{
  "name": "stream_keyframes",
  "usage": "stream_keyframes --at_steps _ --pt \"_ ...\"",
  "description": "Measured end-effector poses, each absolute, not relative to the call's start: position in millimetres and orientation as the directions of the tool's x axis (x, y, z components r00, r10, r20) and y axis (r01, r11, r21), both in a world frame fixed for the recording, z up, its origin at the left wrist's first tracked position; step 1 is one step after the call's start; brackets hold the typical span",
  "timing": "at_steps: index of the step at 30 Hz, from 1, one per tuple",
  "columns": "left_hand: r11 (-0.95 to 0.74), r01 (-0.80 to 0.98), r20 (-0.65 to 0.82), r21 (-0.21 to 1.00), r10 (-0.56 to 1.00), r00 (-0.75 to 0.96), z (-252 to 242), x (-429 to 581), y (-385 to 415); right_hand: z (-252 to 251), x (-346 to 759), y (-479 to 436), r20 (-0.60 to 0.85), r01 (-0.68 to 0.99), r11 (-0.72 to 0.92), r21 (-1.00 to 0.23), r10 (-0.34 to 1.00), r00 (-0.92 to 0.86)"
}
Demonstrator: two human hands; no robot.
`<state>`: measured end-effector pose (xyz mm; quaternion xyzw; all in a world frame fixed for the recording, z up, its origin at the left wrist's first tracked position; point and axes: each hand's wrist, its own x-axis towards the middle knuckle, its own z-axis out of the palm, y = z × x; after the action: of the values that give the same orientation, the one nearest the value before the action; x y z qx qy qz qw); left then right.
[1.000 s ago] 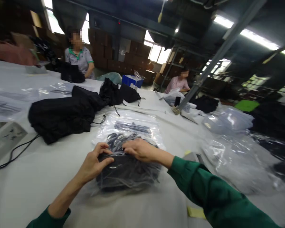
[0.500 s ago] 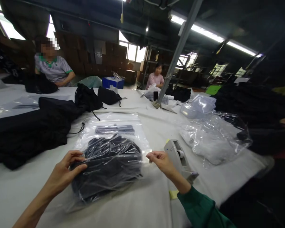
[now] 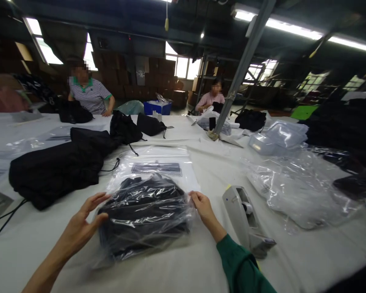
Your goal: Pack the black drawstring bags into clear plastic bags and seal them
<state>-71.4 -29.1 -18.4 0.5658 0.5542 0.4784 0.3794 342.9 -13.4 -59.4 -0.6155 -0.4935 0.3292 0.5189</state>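
Note:
A clear plastic bag (image 3: 187,160) with a printed panel near its upper end lies flat on the table before me. Inside it is a folded black fabric item (image 3: 146,217), shiny under the creased film. My left hand (image 3: 81,221) rests at the bag's left edge, thumb and fingers apart, with a gap between them. At the right edge, my right hand (image 3: 203,206) has its thumb and fingertips pinched together on the film. To the right of that hand stands a grey tape dispenser (image 3: 236,211).
Black drawstring bags (image 3: 55,169) lie left and behind. Loose clear plastic bags (image 3: 301,187) are heaped at right, below a dark fabric pile (image 3: 338,122). A slanted metal post (image 3: 244,61) rises from the white table (image 3: 158,276). Two co-workers sit across, near a blue bin (image 3: 157,108).
The view has swung left, so the surroundings sit further right. My right hand has come in against the bag's right edge; my left hand stays at the left edge.

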Motion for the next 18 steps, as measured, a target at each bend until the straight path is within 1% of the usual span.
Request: stream_keyframes --at_steps 2,3,4,5,6,7,8,9,10,11,12,13,14,16,18 --pt "-0.109 0.220 0.159 0.969 0.961 -0.225 -27 -82 -51 -49 356 -30 0.124 0.269 0.026 -0.963 0.927 0.354" --pt "-0.102 0.223 0.163 0.969 0.948 -0.274 -35 -87 -62 -43 360 -41 0.150 0.285 0.038 -0.958 0.912 0.383" --pt "-0.078 0.245 0.151 0.966 0.943 -0.297 -44 -90 -73 -35 362 -51 0.203 0.324 0.069 -0.944 0.894 0.399" --pt "-0.028 0.282 0.115 0.959 0.948 -0.298 -53 -93 -81 -28 361 -61 0.282 0.390 0.126 -0.912 0.884 0.373" --pt "0.036 0.324 0.063 0.945 0.955 -0.290 -62 -94 -88 -20 357 -68 0.383 0.472 0.210 -0.856 0.871 0.308" --pt "0.102 0.359 0.001 0.928 0.961 -0.275 -70 -96 -91 -13 350 -72 0.491 0.556 0.316 -0.769 0.848 0.198" --pt "0.159 0.382 -0.062 0.910 0.965 -0.254 -76 -98 -93 -7 342 -73 0.583 0.621 0.427 -0.657 0.811 0.059" --pt "0.196 0.396 -0.116 0.897 0.969 -0.217 -81 -101 -92 -2 333 -70 0.645 0.660 0.525 -0.537 0.760 -0.080" --pt "0.210 0.403 -0.154 0.891 0.974 -0.167 -84 -105 -91 1 324 -64 0.672 0.675 0.598 -0.432 0.713 -0.202" --pt "0.204 0.401 -0.172 0.893 0.978 -0.116 -87 -110 -90 2 316 -55 0.666 0.673 0.647 -0.360 0.683 -0.300" --pt "0.190 0.385 -0.174 0.903 0.982 -0.076 -89 -117 -89 0 309 -45 0.641 0.663 0.671 -0.331 0.676 -0.364" --pt "0.178 0.351 -0.168 0.919 0.984 -0.058 -92 -124 -89 -5 304 -34 0.611 0.652 0.676 -0.344 0.688 -0.391" --pt "0.176 0.297 -0.163 0.938 0.984 -0.070 -96 -131 -90 -11 301 -24 0.586 0.641 0.663 -0.388 0.714 -0.384" --pt "0.210 0.132 -0.192 0.969 0.972 -0.135 -107 -143 -95 -26 300 -8 0.549 0.615 0.598 -0.514 0.780 -0.300" --pt "0.258 -0.073 -0.267 0.963 0.949 -0.169 -119 -150 -101 -39 303 -1 0.513 0.580 0.527 -0.621 0.833 -0.208"
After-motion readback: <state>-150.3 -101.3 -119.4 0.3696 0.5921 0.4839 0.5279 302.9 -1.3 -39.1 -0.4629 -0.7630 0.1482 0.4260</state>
